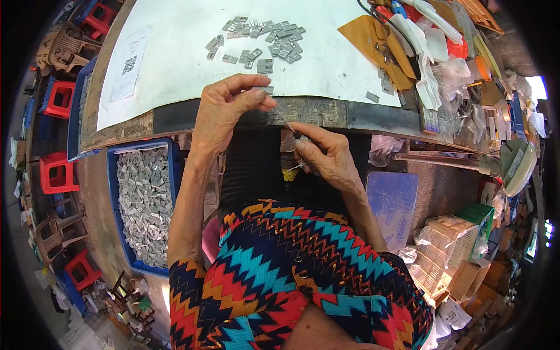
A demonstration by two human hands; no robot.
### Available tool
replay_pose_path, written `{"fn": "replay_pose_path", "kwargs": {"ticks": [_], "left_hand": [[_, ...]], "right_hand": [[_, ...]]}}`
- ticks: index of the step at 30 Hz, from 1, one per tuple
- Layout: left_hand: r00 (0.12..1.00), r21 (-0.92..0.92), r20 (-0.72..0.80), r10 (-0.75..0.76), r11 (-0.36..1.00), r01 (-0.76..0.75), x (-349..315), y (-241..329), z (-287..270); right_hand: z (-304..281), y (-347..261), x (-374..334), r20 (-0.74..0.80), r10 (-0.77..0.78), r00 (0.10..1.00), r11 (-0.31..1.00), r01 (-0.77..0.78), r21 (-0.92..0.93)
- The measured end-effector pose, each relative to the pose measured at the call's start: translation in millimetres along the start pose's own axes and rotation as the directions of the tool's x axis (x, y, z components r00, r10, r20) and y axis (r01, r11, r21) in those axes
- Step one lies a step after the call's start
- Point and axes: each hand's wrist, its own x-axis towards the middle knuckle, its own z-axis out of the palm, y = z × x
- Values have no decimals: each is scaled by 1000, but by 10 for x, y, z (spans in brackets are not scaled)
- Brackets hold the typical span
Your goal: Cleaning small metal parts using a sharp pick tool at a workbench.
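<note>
Steadiness seems why my left hand (226, 109) pinches a grey piece (267, 90) by the counter's near edge (324, 111), my right hand (328, 156) gripping a thin tool (284, 119).

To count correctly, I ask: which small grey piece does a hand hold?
The grey piece pinched in the left hand; others lie on the white sheet or in the blue tray.

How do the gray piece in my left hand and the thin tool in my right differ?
The gray piece is flat and blocky; the thin tool is slender. The gray piece sits higher in view; the thin tool slants lower down. Both are hand-held.
</note>
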Motion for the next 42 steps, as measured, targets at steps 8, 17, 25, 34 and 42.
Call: {"fn": "replay_pose_path", "kwargs": {"ticks": [8, 17, 25, 34, 42], "left_hand": [[1000, 3, -4, 15, 1000, -15, -58, -61, 47], [998, -151, -31, -48, 988, 43, -174, -140, 162], [982, -261, 98, -162, 948, 182, -252, -139, 184], [997, -194, -1, -73, 978, 71, -281, -208, 189], [999, -34, -37, -12, 999, 10, -313, -231, 193]], "right_hand": [[23, -57, -5, -39, -28, 999, 999, 29, 23], [30, -79, -6, -56, -53, 997, 999, 53, -15], [27, -58, -6, -42, -36, 998, 999, 37, 20], [43, -60, -28, -50, -38, 998, 998, 36, -48], [73, -37, -8, -44, -57, 997, 990, 51, -132]]}}
